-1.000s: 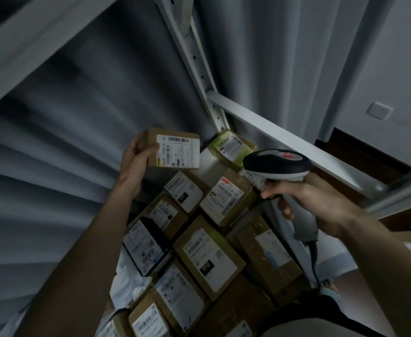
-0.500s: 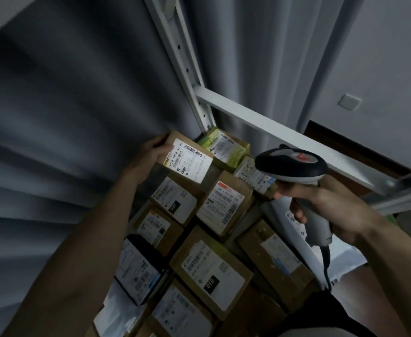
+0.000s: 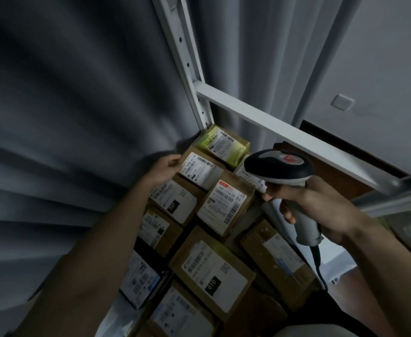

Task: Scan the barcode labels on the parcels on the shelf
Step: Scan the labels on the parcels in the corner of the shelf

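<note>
A grey pleated curtain [image 3: 66,117] fills the scene behind a white metal shelf frame [image 3: 260,120], whose upright post and slanting crossbar meet above the parcels. Taking the parcel with the red-topped label [image 3: 226,203] as the landmark, cardboard parcels lie packed close together all around it on the shelf, labels facing up. Below it sits the largest box, its label marked 010 [image 3: 214,271]; to the lower right lies a plain brown box [image 3: 275,256]. To its left is the box marked 231 [image 3: 175,203]. Just above and left of it lies a small brown parcel [image 3: 201,169] with a white barcode label, and beyond that, in the corner by the post, a yellow-green parcel [image 3: 224,145].

The left hand [image 3: 165,170] reaches to the small brown parcel, its fingers [image 3: 175,162] curled against that box's left edge. The right hand [image 3: 314,210], right of the landmark, has its fingers wrapped firmly around the grey handle of a barcode scanner [image 3: 278,167], whose dark head hangs just above the landmark's upper right corner.
</note>
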